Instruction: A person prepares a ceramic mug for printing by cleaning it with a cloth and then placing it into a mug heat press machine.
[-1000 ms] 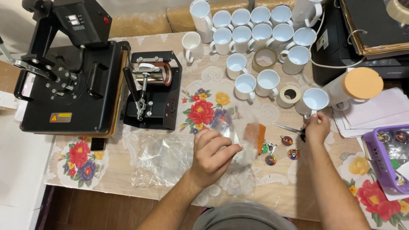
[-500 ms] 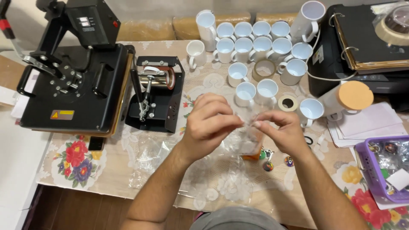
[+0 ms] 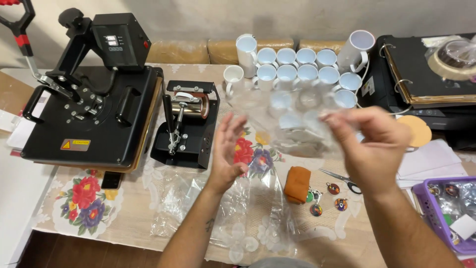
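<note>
Both my hands are raised over the table's middle. My right hand (image 3: 373, 147) pinches a crumpled clear plastic bag (image 3: 297, 130), which hangs blurred in front of the white mugs (image 3: 297, 70). Spread-fingered, my left hand (image 3: 229, 149) has its palm turned toward the bag's left edge; whether it touches the plastic is unclear. Below the hands lie an orange cloth pouch (image 3: 297, 183), small round colourful keychains (image 3: 333, 188) and scissors (image 3: 341, 178).
A black flat heat press (image 3: 89, 116) and a mug press (image 3: 186, 124) stand at the left. Clear plastic sheets (image 3: 233, 211) cover the floral tablecloth in front. A black printer (image 3: 426, 106), tape roll (image 3: 453, 57), cork disc (image 3: 415, 130) and purple basket (image 3: 446, 211) sit right.
The hands rose from the table with the plastic bag, then drew apart. The left hand's fingers have spread. The camera tilted up.
</note>
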